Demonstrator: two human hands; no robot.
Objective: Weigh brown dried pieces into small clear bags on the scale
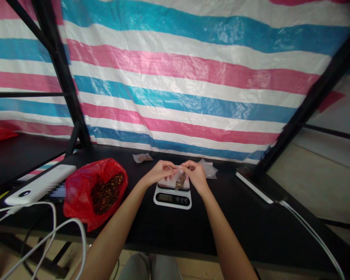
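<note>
Over a white kitchen scale, a small clear plastic bag with brown pieces in its bottom hangs between my two hands. My left hand pinches the bag's top edge from the left. From the right, the fingers of my right hand close on the same edge. Part of the scale's pan is hidden behind the bag and fingers. Just right of my right hand lie flat clear bags. Another small bag with brown contents rests behind my left hand.
A red plastic bag full of brown, bean-like pieces stands open at left. Beside it is a white power bank with white cables. A phone-like device with a cable lies at right. Striped sheeting hangs behind the black table.
</note>
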